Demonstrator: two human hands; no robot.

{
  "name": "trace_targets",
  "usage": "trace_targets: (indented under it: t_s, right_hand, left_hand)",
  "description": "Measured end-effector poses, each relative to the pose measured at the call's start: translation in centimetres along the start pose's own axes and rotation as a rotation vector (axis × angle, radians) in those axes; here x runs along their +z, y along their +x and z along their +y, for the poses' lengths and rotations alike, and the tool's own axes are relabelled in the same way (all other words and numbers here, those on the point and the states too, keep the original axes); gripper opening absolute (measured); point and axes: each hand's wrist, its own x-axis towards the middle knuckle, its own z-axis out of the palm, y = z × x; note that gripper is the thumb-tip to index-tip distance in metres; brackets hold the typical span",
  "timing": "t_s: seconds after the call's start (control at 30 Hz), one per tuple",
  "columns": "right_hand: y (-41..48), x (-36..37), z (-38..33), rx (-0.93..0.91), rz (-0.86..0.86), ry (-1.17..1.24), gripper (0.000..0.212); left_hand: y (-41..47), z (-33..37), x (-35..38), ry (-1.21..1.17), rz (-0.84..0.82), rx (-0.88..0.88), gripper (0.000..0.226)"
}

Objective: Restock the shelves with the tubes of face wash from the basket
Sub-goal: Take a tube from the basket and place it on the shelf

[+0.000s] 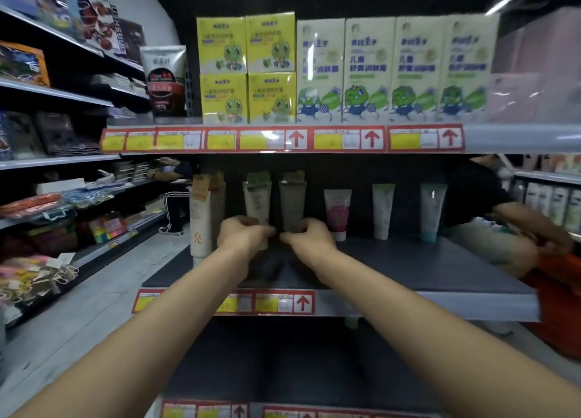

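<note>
Both arms reach in over the middle shelf (408, 266), where tubes of face wash stand cap-down in a row against the back panel. The left hand (243, 237) has its grip curled round the lower end of a cream tube (256, 202), and the right hand (306, 240) pinches the base of the grey-green tube (292, 205) just beside it; the fingertips of the two hands nearly meet between the two tubes. Both tubes are upright with green card toppers. To their left stands a white tube with orange lettering (199, 226), with another tube close behind it. To the right, well spaced, stand a pink-and-white tube (337, 213), a white tube with green trim (383, 210) and a pale teal tube (432, 211). The front half of this shelf is bare dark board. The upper shelf (518, 138) carries a dark red and white tube (163, 81), four yellow frog boxes (246, 68) stacked two on two, and four pale green frog boxes (396, 68) side by side. Red-framed price tags (283, 139) line the shelf edges. At the right another person (484, 222) crouches beside something orange-red (556, 310), too cropped to identify.
</note>
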Motion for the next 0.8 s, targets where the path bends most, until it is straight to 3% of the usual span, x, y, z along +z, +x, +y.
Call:
trace_targets:
  t_s: [0.2, 0.47, 0.8]
  right_hand:
    - [-6.8, -5.9, -0.2, -0.07, -0.058, 0.011, 0.055]
    - [-17.8, -12.2, 3.1, -0.122, -0.121, 0.036, 0.044]
    - [-26.4, -14.5, 12.7, 0.03, -0.281, -0.014, 0.04]
  left_hand:
    - [-8.9, 1.9, -1.5, -0.035, -0.193, 0.031, 0.027]
    - [-18.2, -0.4, -1.5, -0.037, -0.391, 0.045, 0.03]
    - [-25.4, -8.9, -2.7, 0.062, -0.525, -0.049, 0.026]
